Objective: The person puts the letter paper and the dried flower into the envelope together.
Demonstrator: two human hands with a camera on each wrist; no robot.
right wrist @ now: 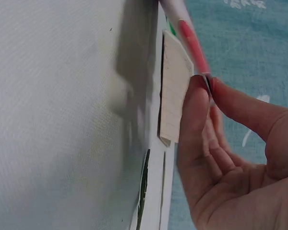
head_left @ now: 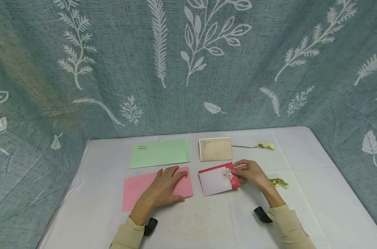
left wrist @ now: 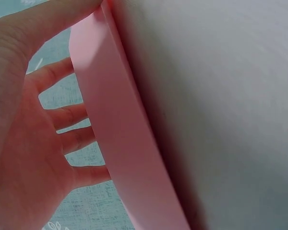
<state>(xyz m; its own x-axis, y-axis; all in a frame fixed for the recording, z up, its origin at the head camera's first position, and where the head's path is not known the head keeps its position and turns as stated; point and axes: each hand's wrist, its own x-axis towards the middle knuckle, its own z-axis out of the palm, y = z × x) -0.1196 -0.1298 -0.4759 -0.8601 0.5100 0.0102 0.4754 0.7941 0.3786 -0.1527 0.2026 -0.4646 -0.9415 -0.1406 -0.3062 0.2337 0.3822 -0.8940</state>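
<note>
My left hand [head_left: 165, 186] arches over a pink envelope [head_left: 138, 186], its fingers spread. In the left wrist view, the thumb is at the near edge of the pink envelope [left wrist: 120, 124] and the fingertips meet the opposite side, partly hidden by it. My right hand [head_left: 252, 173] pinches the right side of a white-and-red floral card [head_left: 214, 181] between thumb and fingers. The right wrist view shows that card [right wrist: 194, 45] edge-on at the fingertips, raised off the table. Behind it lies a beige lined notepad [head_left: 215, 149].
A green envelope [head_left: 160, 154] lies behind the pink one. One yellow flower sprig [head_left: 265, 146] is right of the notepad; another sprig [head_left: 279, 183] lies beyond my right wrist. The white-covered table [head_left: 207, 224] meets a leaf-patterned teal curtain [head_left: 176, 103] at its back edge.
</note>
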